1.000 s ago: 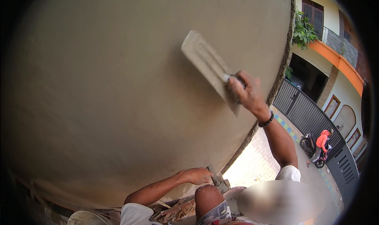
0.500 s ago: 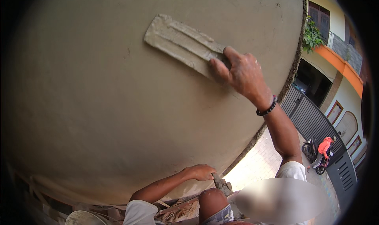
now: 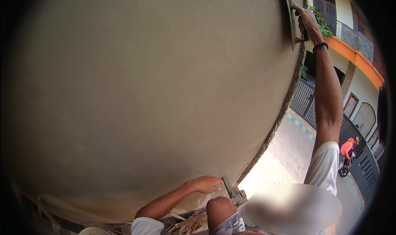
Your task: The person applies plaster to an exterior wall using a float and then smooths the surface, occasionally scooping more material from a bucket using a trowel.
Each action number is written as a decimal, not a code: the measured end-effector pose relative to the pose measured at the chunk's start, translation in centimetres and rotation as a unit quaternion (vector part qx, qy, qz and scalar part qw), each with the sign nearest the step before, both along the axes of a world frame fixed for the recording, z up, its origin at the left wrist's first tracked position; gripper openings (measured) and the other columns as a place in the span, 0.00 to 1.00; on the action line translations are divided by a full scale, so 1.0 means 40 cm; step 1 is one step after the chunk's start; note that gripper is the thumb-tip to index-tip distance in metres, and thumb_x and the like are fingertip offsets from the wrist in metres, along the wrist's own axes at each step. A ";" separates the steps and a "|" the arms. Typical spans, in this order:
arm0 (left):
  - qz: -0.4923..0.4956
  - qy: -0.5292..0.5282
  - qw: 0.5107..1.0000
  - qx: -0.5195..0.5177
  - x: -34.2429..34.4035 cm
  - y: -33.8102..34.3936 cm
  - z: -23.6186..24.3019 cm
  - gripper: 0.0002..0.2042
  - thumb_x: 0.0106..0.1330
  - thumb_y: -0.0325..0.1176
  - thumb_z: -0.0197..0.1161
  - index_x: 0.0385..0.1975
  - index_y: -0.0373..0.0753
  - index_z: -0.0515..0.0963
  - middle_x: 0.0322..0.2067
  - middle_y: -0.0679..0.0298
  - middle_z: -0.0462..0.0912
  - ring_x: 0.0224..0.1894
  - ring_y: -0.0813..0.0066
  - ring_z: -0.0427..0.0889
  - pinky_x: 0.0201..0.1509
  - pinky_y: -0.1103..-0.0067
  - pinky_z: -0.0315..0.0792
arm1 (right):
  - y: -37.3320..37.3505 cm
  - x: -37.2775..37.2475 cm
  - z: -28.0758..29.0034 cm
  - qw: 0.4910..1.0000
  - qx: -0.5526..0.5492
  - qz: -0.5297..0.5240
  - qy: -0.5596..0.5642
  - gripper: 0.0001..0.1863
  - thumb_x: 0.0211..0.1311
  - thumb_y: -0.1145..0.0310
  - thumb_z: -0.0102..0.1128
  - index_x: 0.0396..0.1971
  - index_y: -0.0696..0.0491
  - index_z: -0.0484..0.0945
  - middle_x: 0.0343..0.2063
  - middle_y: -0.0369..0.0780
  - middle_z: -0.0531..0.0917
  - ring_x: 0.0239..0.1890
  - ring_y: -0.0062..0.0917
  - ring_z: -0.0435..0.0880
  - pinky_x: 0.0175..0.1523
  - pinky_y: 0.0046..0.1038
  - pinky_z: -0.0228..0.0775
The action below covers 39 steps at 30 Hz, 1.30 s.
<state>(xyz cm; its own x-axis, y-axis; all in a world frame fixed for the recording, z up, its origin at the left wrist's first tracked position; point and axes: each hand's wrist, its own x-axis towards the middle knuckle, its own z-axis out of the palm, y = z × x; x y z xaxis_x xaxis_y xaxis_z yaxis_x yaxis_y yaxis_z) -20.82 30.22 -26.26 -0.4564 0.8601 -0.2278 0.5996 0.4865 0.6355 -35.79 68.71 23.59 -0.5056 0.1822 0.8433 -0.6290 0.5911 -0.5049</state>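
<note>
A broad wall of smooth grey-beige plaster (image 3: 165,90) fills most of the view. High at its right edge, my right hand (image 3: 307,20) grips the handle of a plastering trowel (image 3: 291,27). The trowel's blade is seen nearly edge-on, close against the plaster; whether all of it touches cannot be made out. Low down, my left hand (image 3: 205,184) lies by the wall with its fingers stretched toward a mortar-caked flat tool (image 3: 228,187). The fingertips come close to that tool's edge without wrapping round it.
The wall ends at a rough edge (image 3: 284,107). Past it lie a paved street (image 3: 280,140), a dark metal gate (image 3: 303,97) and a house with an orange band (image 3: 350,53). A person in an orange jacket (image 3: 347,149) is on a motorbike. Wood scraps (image 3: 189,224) lie beneath my left arm.
My right hand has carried the trowel up and right to the wall's edge, turning the blade nearly upright. My left hand's fingers have loosened from the flat tool. The motorbike has shifted right.
</note>
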 end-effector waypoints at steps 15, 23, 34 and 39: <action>-0.011 0.004 0.999 -0.044 0.021 0.086 0.045 0.19 0.65 0.36 0.57 0.53 0.34 0.73 0.44 0.43 0.80 0.49 0.45 0.78 0.54 0.62 0.70 | -0.633 0.260 -0.888 0.927 0.296 0.155 -0.169 0.22 0.60 0.51 0.62 0.24 0.57 0.74 0.12 0.52 0.72 0.16 0.47 0.73 0.23 0.38 0.66; 0.000 0.005 0.999 -0.052 0.017 0.059 0.085 0.21 0.64 0.38 0.58 0.54 0.34 0.73 0.47 0.44 0.78 0.52 0.46 0.77 0.56 0.62 0.69 | -0.538 0.211 -0.691 0.952 -0.182 0.193 -0.151 0.20 0.67 0.54 0.55 0.25 0.54 0.66 0.15 0.34 0.71 0.13 0.17 0.71 0.18 0.20 0.64; 0.024 0.003 0.999 -0.045 0.029 0.060 0.035 0.20 0.64 0.39 0.58 0.52 0.35 0.74 0.49 0.45 0.78 0.54 0.50 0.76 0.58 0.62 0.68 | -0.848 0.298 -0.689 0.964 0.231 0.054 -0.123 0.22 0.64 0.53 0.56 0.28 0.60 0.70 0.16 0.55 0.76 0.23 0.51 0.78 0.29 0.44 0.70; -0.011 -0.014 0.999 -0.027 -0.020 0.031 0.039 0.20 0.66 0.39 0.56 0.53 0.34 0.73 0.51 0.45 0.77 0.55 0.49 0.75 0.59 0.62 0.66 | -0.659 0.215 -0.598 0.975 0.195 0.108 0.013 0.19 0.64 0.55 0.56 0.29 0.59 0.76 0.20 0.51 0.76 0.22 0.47 0.76 0.29 0.38 0.68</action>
<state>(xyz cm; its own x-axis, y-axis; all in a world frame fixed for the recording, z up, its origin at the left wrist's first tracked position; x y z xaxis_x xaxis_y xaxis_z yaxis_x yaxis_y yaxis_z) -21.61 31.44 -24.72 -0.4310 0.8558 -0.2862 0.5923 0.5075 0.6258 -27.17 42.33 -0.33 -0.4742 -0.2635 0.8401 -0.7694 0.5879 -0.2498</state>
